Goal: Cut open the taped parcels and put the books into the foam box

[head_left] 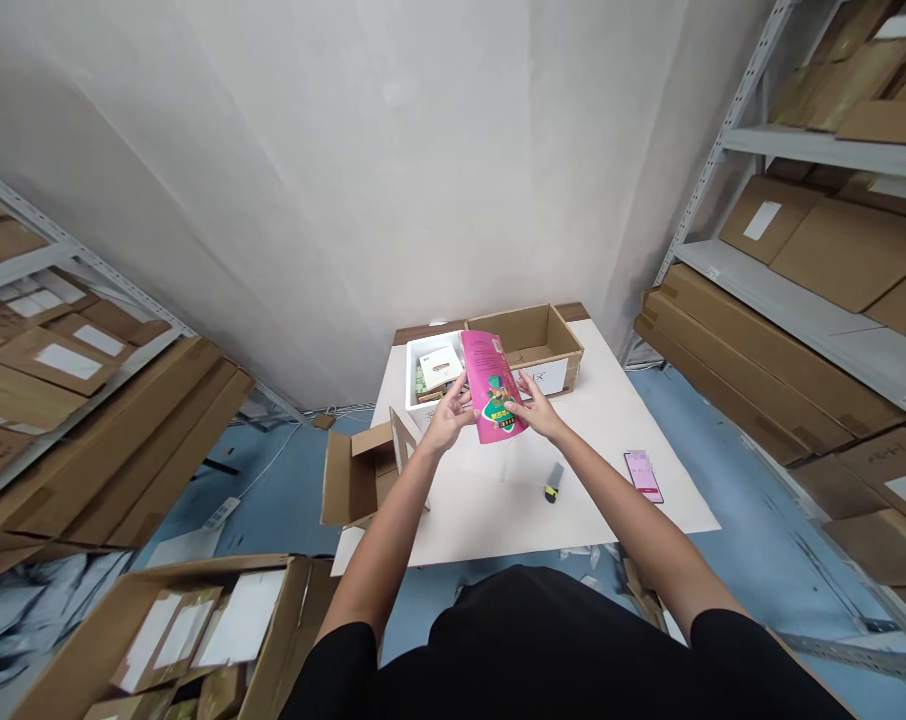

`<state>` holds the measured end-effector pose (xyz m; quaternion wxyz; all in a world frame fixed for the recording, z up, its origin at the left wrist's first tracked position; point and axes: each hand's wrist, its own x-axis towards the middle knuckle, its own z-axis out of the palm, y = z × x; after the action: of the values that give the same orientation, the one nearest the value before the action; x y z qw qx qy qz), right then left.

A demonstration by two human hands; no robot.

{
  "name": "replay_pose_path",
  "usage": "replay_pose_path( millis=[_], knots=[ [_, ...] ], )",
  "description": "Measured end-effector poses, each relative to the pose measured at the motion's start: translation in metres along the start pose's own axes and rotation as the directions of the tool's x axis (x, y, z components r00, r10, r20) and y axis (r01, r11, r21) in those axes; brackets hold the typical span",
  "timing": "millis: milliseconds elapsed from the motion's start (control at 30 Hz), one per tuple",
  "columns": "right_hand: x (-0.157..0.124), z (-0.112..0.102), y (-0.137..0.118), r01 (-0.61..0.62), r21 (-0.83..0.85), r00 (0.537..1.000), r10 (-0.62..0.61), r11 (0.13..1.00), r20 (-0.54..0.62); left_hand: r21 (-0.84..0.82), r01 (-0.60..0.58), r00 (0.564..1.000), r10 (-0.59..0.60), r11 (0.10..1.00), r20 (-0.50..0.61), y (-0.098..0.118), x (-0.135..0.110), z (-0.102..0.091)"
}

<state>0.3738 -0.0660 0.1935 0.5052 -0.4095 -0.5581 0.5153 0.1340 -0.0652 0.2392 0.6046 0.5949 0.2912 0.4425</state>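
Observation:
Above the table, my left hand (450, 414) and my right hand (537, 408) grip the two side edges of a flat pink printed packet (490, 365). It has a green cartoon figure, lettering and a small white label near the top. Its surface bows slightly; whether it is a pouch or a booklet I cannot tell. Just behind it stand a white bin (414, 365) and an open cardboard box (573, 365) with a white paper on its front. Inside the bin lie a white carton (439, 366) and other small packages.
A box cutter (553, 482) and a lit phone (643, 476) lie on the white table (483, 520). At its left edge sits an open brown box (339, 480). A large carton (292, 610) of parcels stands lower left. Loaded shelves (783, 280) flank both sides; a wall rises behind.

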Motion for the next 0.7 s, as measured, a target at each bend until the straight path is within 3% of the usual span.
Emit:
replay_pose_path(
  millis=[100, 200, 333, 567, 700],
  knots=[
    [0.000, -0.018, 0.000, -0.118, 0.246, 0.987, 0.087, 0.962, 0.135, -0.041, 0.054, 0.996, -0.051, 0.998, 0.070, 0.013, -0.004, -0.013],
    [-0.005, -0.037, -0.002, -0.175, 0.374, 0.972, 0.099, 0.911, 0.212, -0.047, 0.096, 0.993, -0.093, 0.994, 0.066, 0.015, -0.006, -0.026],
    [-0.010, -0.057, -0.005, -0.186, 0.371, 0.977, 0.130, 0.910, 0.170, -0.016, 0.153, 0.988, -0.153, 0.988, 0.016, 0.005, -0.004, -0.033],
    [-0.015, -0.073, -0.004, -0.188, 0.328, 0.981, 0.161, 0.926, 0.108, -0.007, 0.186, 0.977, -0.186, 0.983, -0.104, -0.025, 0.006, -0.027],
    [-0.018, -0.082, -0.007, -0.174, 0.293, 0.984, 0.152, 0.940, 0.096, 0.052, 0.139, 0.976, -0.128, 0.989, -0.175, -0.042, 0.014, -0.024]
  ],
)
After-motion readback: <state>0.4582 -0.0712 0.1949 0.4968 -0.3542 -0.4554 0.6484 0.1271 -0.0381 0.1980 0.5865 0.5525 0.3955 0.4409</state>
